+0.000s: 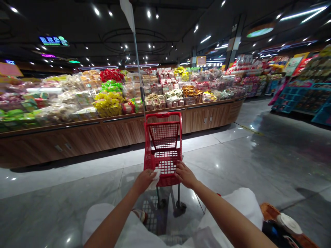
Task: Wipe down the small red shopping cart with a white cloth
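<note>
A small red plastic shopping cart (162, 124) with grid panels stands right before me, its dark casters on the floor. Between the closed fingers of my left hand (144, 179) is a crumpled white tissue (155, 178), at the cart's near left edge. My right hand (186, 175) rests on the near right side of the cart, its fingers bent over the red rim. A thin pole (138, 62) with a pale flag (128, 13) rises at the cart's left side.
A long wood-panelled display counter (124, 129) piled with packaged foods runs behind the cart. Blue shelving (292, 98) stands at the right. Grey tiled floor (232, 162) surrounds me. An orange-brown basket (269, 210) with a white round-topped item (289, 222) is at lower right.
</note>
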Tool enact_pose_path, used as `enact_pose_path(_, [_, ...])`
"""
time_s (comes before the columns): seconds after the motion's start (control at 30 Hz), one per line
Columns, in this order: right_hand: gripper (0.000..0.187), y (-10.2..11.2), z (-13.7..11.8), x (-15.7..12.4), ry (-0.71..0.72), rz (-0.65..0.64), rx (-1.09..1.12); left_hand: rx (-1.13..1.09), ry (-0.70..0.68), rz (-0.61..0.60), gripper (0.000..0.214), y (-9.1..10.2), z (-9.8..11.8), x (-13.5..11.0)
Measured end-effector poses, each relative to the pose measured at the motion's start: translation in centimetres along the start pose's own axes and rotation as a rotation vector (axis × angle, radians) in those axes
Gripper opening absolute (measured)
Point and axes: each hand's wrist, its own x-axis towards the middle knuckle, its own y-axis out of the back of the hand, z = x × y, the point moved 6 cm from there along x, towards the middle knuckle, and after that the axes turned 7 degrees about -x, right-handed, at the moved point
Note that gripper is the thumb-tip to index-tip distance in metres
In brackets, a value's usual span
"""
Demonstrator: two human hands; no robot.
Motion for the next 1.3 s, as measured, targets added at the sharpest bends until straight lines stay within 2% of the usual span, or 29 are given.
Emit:
enact_pose_path(0.07, [0.018, -0.3, -0.4, -0.1, -0.018, 0.025, 0.023, -0.013, 0.015, 0.019, 0.024, -0.1, 0.9, 0.4])
enact_pose_path(0.2, [0.017, -0.5, -1.4, -0.2, -0.053, 0.051, 0.055, -0.042, -0.005, 0.056, 0.027, -1.4, 5.8, 3.6])
enact_pose_path(0.27, [0.018, -0.5, -1.4, -0.1, -0.051, 0.039, 0.071, -0.028, -0.026, 0.053, 0.024, -1.9, 7.4, 4.8])
enact_pose_path(0.33, [0.018, -0.3, -1.0, -0.2, -0.044, 0.032, 0.096, 0.002, -0.059, 0.047, 0.022, -2.1, 7.4, 4.8])
enact_pose_path(0.5, [0.028, 0.6, 1.6, -1.0, -0.049, 0.077, 0.185, 0.083, -0.162, 0.071, 0.016, -0.4, 2.8, 1.4])
enact_pose_path(0.6, [0.035, 1.4, 3.2, -1.6, -0.058, 0.089, 0.210, 0.057, -0.242, 0.058, 0.019, 0.3, 1.7, 0.2])
enact_pose_path(0.67, [0.038, 1.8, 4.0, -1.7, -0.111, 0.085, 0.164, 0.009, -0.234, 0.054, 0.021, 0.1, 2.3, 0.7])
enact_pose_path(0.77, [0.038, 2.0, 4.1, -1.6, -0.277, 0.083, -0.019, -0.089, -0.149, 0.092, 0.022, -0.9, 4.5, 2.4])
enact_pose_path(0.87, [0.032, 0.9, 2.0, -1.2, -0.336, 0.078, -0.125, -0.210, -0.084, 0.157, 0.025, -1.9, 6.8, 4.2])
enact_pose_path(0.93, [0.031, -0.1, 0.5, -1.2, -0.354, 0.108, -0.086, -0.268, -0.079, 0.174, 0.025, -2.2, 7.7, 4.9])
enact_pose_path(1.0, [0.033, -0.7, 0.0, -1.6, -0.415, 0.169, -0.020, -0.291, -0.120, 0.139, 0.025, -2.1, 8.1, 5.3])
enact_pose_path(1.1, [0.038, -0.6, 0.3, -2.3, -0.457, 0.207, 0.052, -0.280, -0.224, 0.036, 0.027, -1.5, 7.2, 5.5])
enact_pose_path(1.17, [0.039, -0.1, 0.7, -2.8, -0.436, 0.196, 0.075, -0.291, -0.249, 0.001, 0.028, -0.6, 5.4, 5.9])
enact_pose_path(1.23, [0.039, 0.5, 1.4, -3.3, -0.433, 0.202, 0.085, -0.334, -0.186, 0.016, 0.028, 0.7, 2.9, 7.1])
enact_pose_path(1.3, [0.039, 1.1, 2.3, -4.0, -0.445, 0.213, 0.092, -0.366, -0.052, 0.060, 0.029, 2.2, -0.1, 9.0])
